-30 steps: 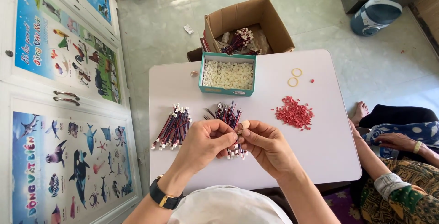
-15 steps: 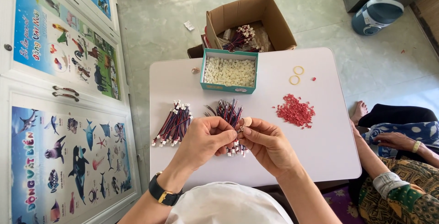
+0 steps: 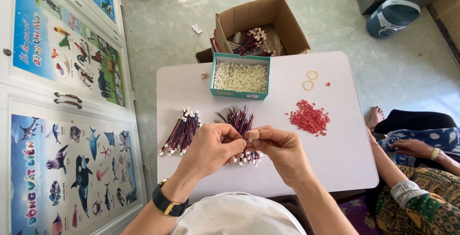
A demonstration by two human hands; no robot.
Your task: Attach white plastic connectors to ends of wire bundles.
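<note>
Both hands meet above the white table (image 3: 335, 168): left hand (image 3: 213, 147) and right hand (image 3: 278, 146) each keep a narrow fingertip grip on one small wire lead (image 3: 247, 141) (mostly hidden), directly over the loose wire pile (image 3: 239, 120).

Two wire bundles (image 3: 181, 132), two rubber rings (image 3: 309, 80), one teal box (image 3: 239, 77) (white pieces inside).

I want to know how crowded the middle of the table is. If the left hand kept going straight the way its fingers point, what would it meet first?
The left hand points rightward, fingertips pinched at a small part. Straight on, it would meet the right hand almost at once, since their fingertips already look to be touching over the loose wire bundle; depth is hard to judge.
</note>
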